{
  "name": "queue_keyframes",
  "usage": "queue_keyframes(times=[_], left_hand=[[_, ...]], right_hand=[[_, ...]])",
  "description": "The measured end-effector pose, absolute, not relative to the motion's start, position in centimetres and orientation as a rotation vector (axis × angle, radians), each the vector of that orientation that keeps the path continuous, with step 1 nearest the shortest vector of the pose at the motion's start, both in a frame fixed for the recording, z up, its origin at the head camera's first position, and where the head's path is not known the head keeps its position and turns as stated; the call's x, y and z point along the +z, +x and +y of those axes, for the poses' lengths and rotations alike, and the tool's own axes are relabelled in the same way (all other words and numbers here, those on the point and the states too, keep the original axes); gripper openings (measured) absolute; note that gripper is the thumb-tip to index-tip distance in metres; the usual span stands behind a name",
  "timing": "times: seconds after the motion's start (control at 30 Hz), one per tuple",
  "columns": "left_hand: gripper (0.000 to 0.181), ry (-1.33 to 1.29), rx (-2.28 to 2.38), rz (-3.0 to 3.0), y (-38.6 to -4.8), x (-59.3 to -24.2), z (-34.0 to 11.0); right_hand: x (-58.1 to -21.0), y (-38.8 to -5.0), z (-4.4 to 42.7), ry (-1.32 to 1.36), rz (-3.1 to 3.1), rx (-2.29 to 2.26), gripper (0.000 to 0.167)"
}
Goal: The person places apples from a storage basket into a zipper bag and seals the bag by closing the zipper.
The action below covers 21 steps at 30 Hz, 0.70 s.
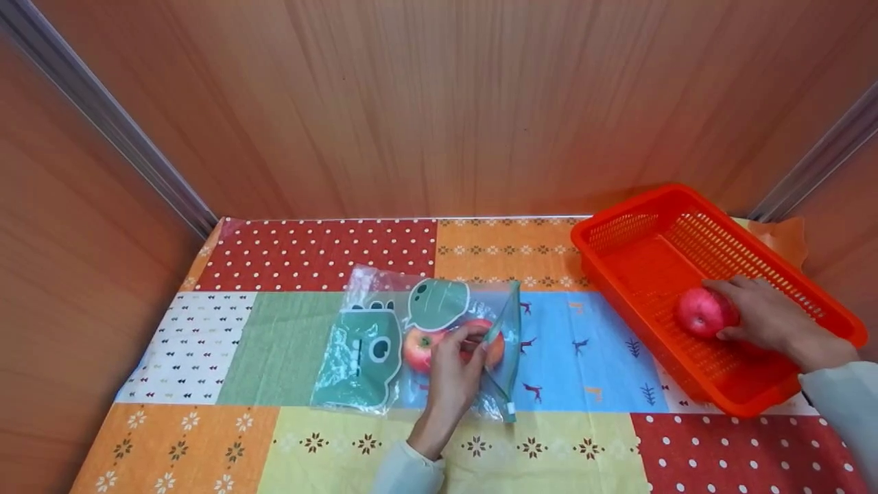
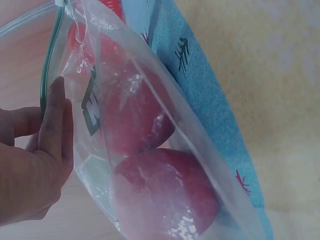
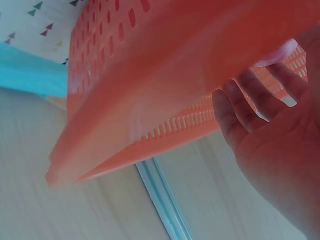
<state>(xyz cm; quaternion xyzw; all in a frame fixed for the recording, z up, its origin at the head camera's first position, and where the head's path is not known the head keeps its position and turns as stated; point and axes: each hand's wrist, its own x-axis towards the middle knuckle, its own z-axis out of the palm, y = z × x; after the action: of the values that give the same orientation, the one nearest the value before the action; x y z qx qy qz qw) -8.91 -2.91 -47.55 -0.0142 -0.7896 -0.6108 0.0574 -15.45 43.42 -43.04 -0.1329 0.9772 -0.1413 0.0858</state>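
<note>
The left hand [image 1: 454, 376] pinches the central bag [image 1: 367, 360], its lettering unclear, two apples [image 1: 417, 350] inside; the right hand [image 1: 772, 319] grips a third apple [image 1: 699, 313] in the right basket [image 1: 641, 343]. Patchwork cloth [image 1: 576, 350], wood-grain walls [image 1: 439, 110].

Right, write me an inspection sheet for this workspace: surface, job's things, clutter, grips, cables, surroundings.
Surface: patchwork-print cloth, spread under the bag and basket.
Job's things: clear bag with green cartoon print, two apples inside; red basket at right, with a red apple in it.
Clutter: orange piece behind the basket; cannot tell what it is.
Left grip: pinches the bag's edge by the green zip strip.
Right grip: holds the red apple, inside the basket.
Cables: nothing seen.
Surroundings: wood-grain walls, metal strips at the corners.
</note>
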Motion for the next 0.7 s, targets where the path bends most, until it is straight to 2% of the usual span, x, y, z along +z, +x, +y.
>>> queue_keyframes(times=[0.2,0.7], left_hand=[[0.027,-0.055,-1.865,-2.380,-8.90,-47.55,-2.96],[0.026,-0.035,-1.848,-2.398,-8.84,-47.53,-2.90]], right_hand=[[-43.21,-15.89,42.97,-0.434,2.955,-0.347,0.088],[-43.26,-15.60,42.38,-0.438,2.979,-0.399,0.086]])
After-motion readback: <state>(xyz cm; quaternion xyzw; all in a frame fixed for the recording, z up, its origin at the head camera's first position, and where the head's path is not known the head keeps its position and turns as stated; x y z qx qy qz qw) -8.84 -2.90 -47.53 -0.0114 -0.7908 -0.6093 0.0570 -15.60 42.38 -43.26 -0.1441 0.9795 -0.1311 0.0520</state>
